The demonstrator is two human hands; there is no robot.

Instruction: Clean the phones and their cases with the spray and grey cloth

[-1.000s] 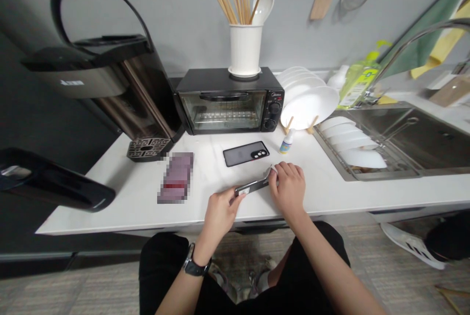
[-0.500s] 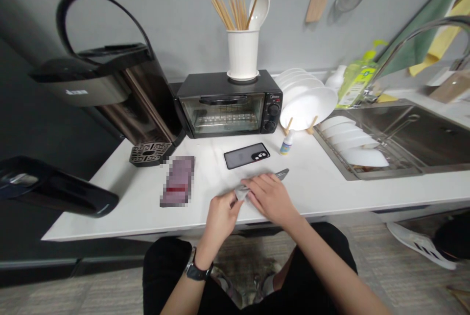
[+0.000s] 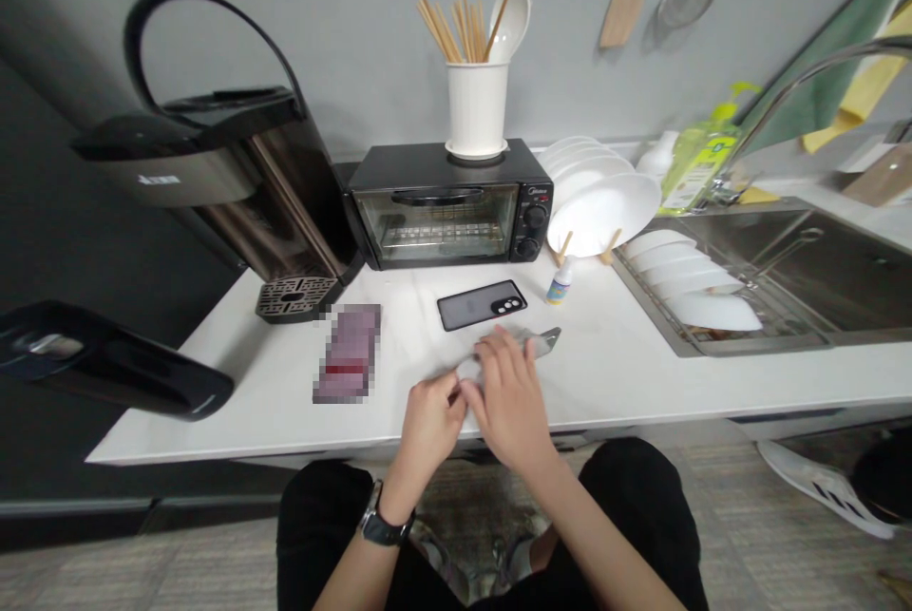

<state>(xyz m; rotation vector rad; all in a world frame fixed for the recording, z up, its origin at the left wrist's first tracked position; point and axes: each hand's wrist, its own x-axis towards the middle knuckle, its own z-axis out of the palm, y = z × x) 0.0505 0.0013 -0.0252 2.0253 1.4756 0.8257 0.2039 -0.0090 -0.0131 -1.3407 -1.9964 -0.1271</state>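
My left hand (image 3: pixel 431 416), a dark watch on its wrist, is closed at the near left end of a flat, shiny grey slab (image 3: pixel 549 341) that looks like a phone. Most of that slab is hidden under my right hand (image 3: pixel 509 392), whose fingers press a pale grey cloth (image 3: pixel 468 369) against it. Only the slab's right corner sticks out beyond the fingers. Just behind my hands lies a black-rimmed phone case (image 3: pixel 470 306) with camera cut-outs. A small white bottle (image 3: pixel 560 282) with a blue and yellow label stands to its right.
A blurred-out purple item (image 3: pixel 349 354) and a dark thermos (image 3: pixel 142 373) lie on the left of the white counter (image 3: pixel 285 421). Behind are a water dispenser (image 3: pixel 313 183), a toaster oven (image 3: pixel 434 221) and racked plates (image 3: pixel 605 212). A sink (image 3: pixel 855 259) is at the right.
My right hand has turned, its fingers now pointing away from me and lying flatter over the cloth. My left hand keeps its place. The view has shifted slightly.
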